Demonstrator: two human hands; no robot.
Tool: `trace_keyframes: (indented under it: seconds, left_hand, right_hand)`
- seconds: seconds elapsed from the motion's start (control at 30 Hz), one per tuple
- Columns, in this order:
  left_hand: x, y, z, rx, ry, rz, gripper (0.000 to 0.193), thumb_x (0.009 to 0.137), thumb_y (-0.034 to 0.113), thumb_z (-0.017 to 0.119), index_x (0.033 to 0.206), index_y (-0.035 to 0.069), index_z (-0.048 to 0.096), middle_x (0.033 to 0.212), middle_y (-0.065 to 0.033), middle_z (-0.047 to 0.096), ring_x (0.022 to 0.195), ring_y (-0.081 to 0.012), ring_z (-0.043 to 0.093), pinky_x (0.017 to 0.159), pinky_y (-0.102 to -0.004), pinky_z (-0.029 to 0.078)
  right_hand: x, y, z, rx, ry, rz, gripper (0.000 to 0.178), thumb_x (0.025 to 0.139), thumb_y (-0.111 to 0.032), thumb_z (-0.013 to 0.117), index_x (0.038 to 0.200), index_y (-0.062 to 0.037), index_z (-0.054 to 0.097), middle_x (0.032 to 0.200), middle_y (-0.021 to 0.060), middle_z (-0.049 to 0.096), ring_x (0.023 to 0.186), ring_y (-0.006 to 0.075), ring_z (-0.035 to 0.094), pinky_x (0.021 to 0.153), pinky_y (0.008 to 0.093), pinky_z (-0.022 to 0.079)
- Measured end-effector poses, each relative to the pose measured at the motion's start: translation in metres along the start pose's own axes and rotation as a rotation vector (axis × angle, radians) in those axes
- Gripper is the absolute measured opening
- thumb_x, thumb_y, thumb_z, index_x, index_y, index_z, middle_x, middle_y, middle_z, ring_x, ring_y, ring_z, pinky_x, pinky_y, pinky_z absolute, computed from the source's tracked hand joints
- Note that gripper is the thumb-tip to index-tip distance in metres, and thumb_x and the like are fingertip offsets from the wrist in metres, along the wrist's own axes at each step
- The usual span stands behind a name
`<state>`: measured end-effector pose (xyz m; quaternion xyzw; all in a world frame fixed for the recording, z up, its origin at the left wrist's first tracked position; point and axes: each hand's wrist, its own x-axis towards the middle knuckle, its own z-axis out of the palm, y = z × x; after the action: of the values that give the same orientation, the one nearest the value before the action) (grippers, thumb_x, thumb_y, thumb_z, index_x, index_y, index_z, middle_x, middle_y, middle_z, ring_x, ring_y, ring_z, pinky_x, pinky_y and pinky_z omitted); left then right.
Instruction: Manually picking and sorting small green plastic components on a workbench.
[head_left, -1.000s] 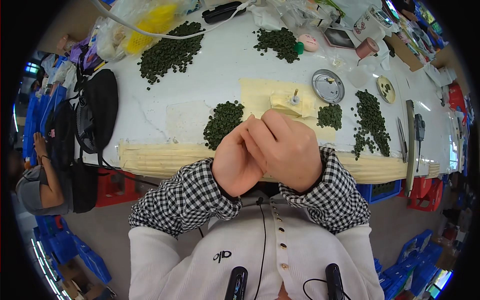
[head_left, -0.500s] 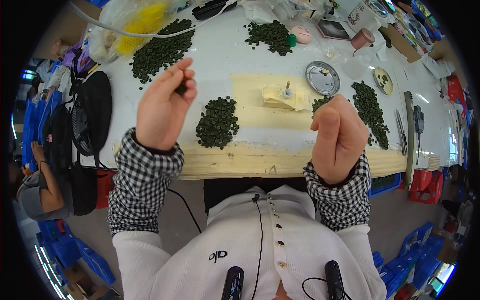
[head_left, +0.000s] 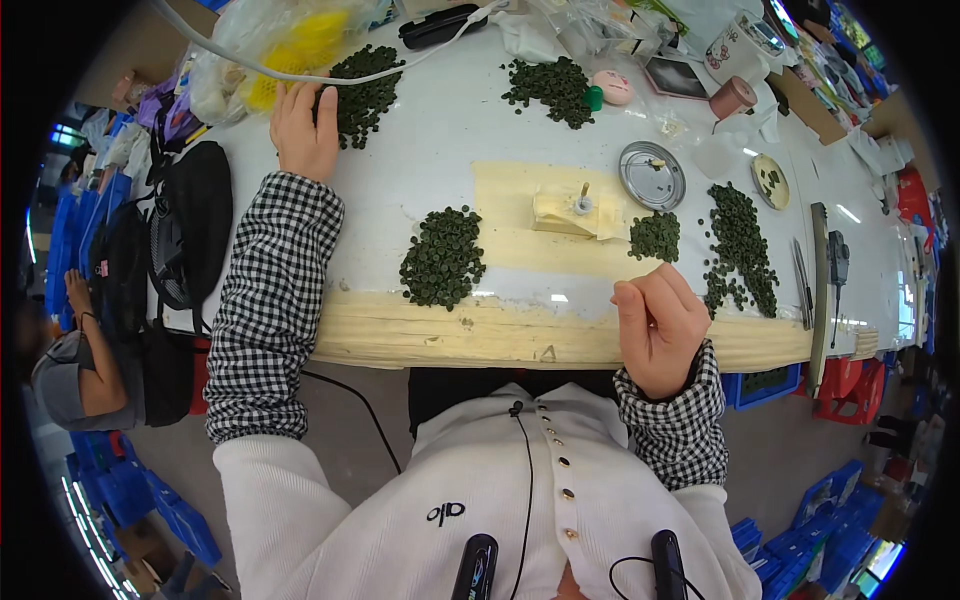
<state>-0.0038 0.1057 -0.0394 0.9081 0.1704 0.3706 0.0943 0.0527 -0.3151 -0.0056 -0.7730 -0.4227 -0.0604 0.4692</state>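
My left hand (head_left: 306,132) reaches to the far left, palm down, with fingers stretched over the edge of a heap of small dark green round pieces (head_left: 370,92). Its thumb stands apart, and the fingertips are partly hidden. Closed above the table's front edge, my right hand (head_left: 660,330) presses thumb to curled fingers; anything inside is hidden. Just beyond it lies a small pile of green pieces (head_left: 655,237). A tape-wrapped block (head_left: 563,212) with an upright metal pin (head_left: 584,198) sits between the hands. To its left is another pile of pieces (head_left: 442,258).
A round metal lid (head_left: 652,175) lies behind the block. More pieces heap at right (head_left: 738,245) and at the back (head_left: 550,90). Tweezers (head_left: 803,280) and a dark handheld tool (head_left: 838,265) lie far right. A white cable (head_left: 270,68) crosses the far left.
My left hand has moved forward and left onto the far-left heap, its fingers now stretched out. My right hand, still closed, has drawn slightly back toward me.
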Motion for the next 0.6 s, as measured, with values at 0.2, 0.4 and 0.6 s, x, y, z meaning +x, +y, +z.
trace_keyframes:
  seconds: [0.2, 0.4, 0.6]
  left_hand:
    - [-0.083, 0.102, -0.067, -0.31, -0.698, 0.107, 0.122, 0.066, 0.057, 0.076, 0.148, 0.001, 0.005, 0.152, -0.0282, 0.004, 0.142, -0.0419, 0.003, 0.114, -0.0512, 0.009]
    - [-0.101, 0.146, -0.058, -0.275, -0.706, 0.162, 0.12, 0.062, 0.052, 0.081, 0.147, 0.003, 0.013, 0.15, -0.0269, 0.012, 0.14, -0.0425, 0.013, 0.113, -0.0527, 0.013]
    - [-0.089, 0.152, -0.042, -0.329, -0.759, 0.246, 0.08, 0.071, 0.038, 0.079, 0.138, 0.011, 0.044, 0.148, -0.0179, 0.029, 0.139, -0.037, 0.023, 0.114, -0.0508, 0.014]
  right_hand:
    - [-0.013, 0.013, -0.002, -0.014, -0.014, 0.047, 0.015, 0.084, -0.004, 0.066, 0.072, 0.0022, 0.06, 0.06, 0.0076, 0.046, 0.045, 0.0172, 0.043, 0.043, 0.0274, 0.033]
    - [-0.01, 0.015, 0.001, 0.004, -0.026, 0.019, 0.014, 0.083, -0.003, 0.066, 0.072, 0.002, 0.06, 0.06, 0.0073, 0.046, 0.045, 0.0171, 0.043, 0.043, 0.0272, 0.033]
    - [-0.011, 0.016, 0.002, 0.023, -0.026, 0.036, 0.014, 0.083, -0.003, 0.066, 0.072, 0.002, 0.06, 0.06, 0.0074, 0.045, 0.046, 0.0172, 0.042, 0.043, 0.0272, 0.033]
